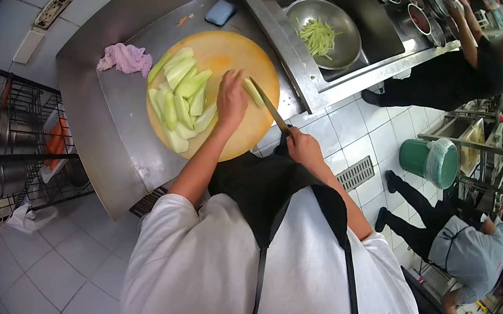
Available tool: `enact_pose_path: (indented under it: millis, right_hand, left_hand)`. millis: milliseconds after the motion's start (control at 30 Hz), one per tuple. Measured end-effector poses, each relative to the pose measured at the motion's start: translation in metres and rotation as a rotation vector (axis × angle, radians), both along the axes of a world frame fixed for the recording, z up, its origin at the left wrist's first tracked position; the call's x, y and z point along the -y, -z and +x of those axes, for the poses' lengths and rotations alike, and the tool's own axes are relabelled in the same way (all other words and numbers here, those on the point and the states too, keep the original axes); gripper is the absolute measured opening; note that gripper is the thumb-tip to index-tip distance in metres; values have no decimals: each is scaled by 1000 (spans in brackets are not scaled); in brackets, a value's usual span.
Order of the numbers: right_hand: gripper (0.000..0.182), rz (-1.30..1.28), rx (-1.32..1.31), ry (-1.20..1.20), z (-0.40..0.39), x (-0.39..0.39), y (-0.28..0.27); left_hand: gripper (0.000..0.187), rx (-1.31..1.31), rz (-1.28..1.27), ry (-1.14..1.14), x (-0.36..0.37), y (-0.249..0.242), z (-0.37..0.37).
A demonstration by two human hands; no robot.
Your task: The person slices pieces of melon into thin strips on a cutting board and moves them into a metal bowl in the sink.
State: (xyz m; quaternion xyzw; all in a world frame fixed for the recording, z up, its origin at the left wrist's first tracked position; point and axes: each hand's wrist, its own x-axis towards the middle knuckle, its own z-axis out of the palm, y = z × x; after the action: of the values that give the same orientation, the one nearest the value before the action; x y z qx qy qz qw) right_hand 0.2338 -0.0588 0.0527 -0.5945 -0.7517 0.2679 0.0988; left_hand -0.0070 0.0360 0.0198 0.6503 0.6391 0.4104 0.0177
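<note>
On a round, yellowish cutting board (pixel 259 50), my left hand (pixel 232 99) has its fingers curled at the side of a pale green vegetable piece (pixel 253 92), steadying it. My right hand (pixel 304 149) grips the dark handle of a kitchen knife (pixel 270 106). The blade lies along the right side of that piece, its tip pointing away from me. Several peeled, pale green vegetable wedges (pixel 182 99) are heaped on the board's left half, left of my left hand.
A pink cloth (pixel 125 59) and a blue sponge (pixel 220 13) lie on the steel counter (pixel 131 122). A metal bowl (pixel 346 31) with thin green strips (pixel 318 38) stands in the sink (pixel 383 42). Two co-workers (pixel 440 79) stand to the right. A wire rack (pixel 24 144) with pots is at left.
</note>
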Motion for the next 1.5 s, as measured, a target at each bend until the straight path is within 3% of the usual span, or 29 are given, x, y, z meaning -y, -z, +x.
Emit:
enact_pose_path:
  millis: [100, 200, 400, 500, 700, 900, 1500]
  right_hand:
    - [14, 21, -4, -12, -3, 1, -3]
    - [12, 44, -14, -57, -4, -1, -8]
    - [10, 79, -40, -95, -7, 0, -18]
    - [10, 52, -27, -88, -6, 2, -16]
    - [12, 14, -15, -55, -10, 4, -11]
    - [14, -14, -24, -37, -21, 4, -20]
    - [13, -38, 173, -128, -43, -8, -21]
  left_hand:
    - [31, 618, -454, -255, 3, 50, 6]
    - [31, 748, -469, -182, 7, 58, 19]
    - [27, 597, -492, -109, 3, 57, 9]
    - [28, 844, -607, -95, 3, 46, 11]
    - [37, 1015, -486, -68, 0, 45, 18]
    - [51, 1074, -501, -6, 1, 50, 14]
    - [47, 1154, -386, 31, 5, 69, 11]
